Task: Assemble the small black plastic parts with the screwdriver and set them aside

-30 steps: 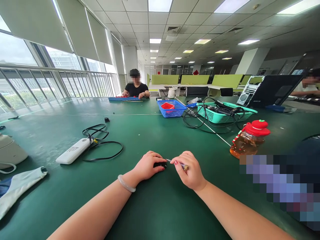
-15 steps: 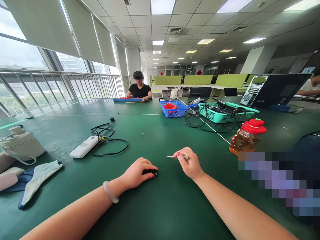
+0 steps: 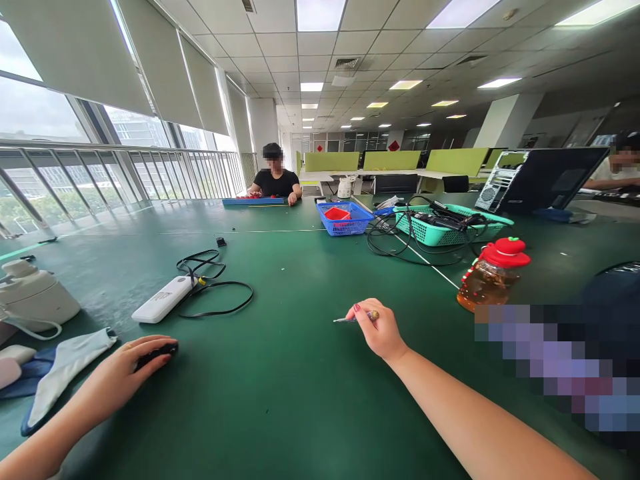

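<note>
My left hand [image 3: 117, 373] is at the left of the green table [image 3: 270, 373], its fingers closed over a black computer mouse [image 3: 156, 353] that is mostly covered. Just left of that hand lies a white and blue glove [image 3: 70, 367]. My right hand [image 3: 377, 328] is near the middle, closed around a small screwdriver [image 3: 343, 320]. The metal shaft points left, and its gold-coloured end shows beside the thumb.
A white power bank [image 3: 164, 300] with a black cable lies beyond my left hand. At the left edge stands a pale bottle [image 3: 37, 293]. A red-lidded bottle [image 3: 490, 283] is on the right. Farther back are a blue basket [image 3: 345, 227], a green basket [image 3: 440, 235] and a seated person [image 3: 275, 180].
My left hand has slid far to the left with the mouse, from the middle toward the glove. My right hand keeps nearly the same place with the screwdriver. The view shifts slightly.
</note>
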The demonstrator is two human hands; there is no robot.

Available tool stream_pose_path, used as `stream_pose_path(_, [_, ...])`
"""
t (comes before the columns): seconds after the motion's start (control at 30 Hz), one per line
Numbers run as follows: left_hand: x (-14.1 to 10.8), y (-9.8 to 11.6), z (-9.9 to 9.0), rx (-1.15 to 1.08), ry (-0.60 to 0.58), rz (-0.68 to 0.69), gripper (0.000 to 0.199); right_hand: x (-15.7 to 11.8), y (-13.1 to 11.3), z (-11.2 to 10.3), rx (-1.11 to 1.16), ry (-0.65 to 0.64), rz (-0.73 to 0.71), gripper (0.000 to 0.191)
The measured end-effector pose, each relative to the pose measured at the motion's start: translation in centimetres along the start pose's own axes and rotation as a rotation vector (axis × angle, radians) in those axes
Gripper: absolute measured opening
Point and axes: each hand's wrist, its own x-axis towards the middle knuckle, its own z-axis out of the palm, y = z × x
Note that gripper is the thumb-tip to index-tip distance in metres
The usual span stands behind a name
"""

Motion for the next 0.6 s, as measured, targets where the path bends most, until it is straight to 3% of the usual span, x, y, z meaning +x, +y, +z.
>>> stream_pose_path(0.13, [-0.7,-0.6,-1.2,0.034,0.083,-0.186,0.046,0.0,0.1,0.0,-0.022,0.03,-0.002,0.04])
stream_pose_path(0.27, [-1.4,-1.4,-0.8,0.069,0.19,-0.307,0.045,0.1,0.2,0.0,-0.051,0.037,-0.018,0.038])
stream_pose_path(0.6, [-2.2,-1.9,0.2,0.079,0.295,-0.161,0.04,0.0,0.4,0.0,-0.053,0.031,0.015,0.039])
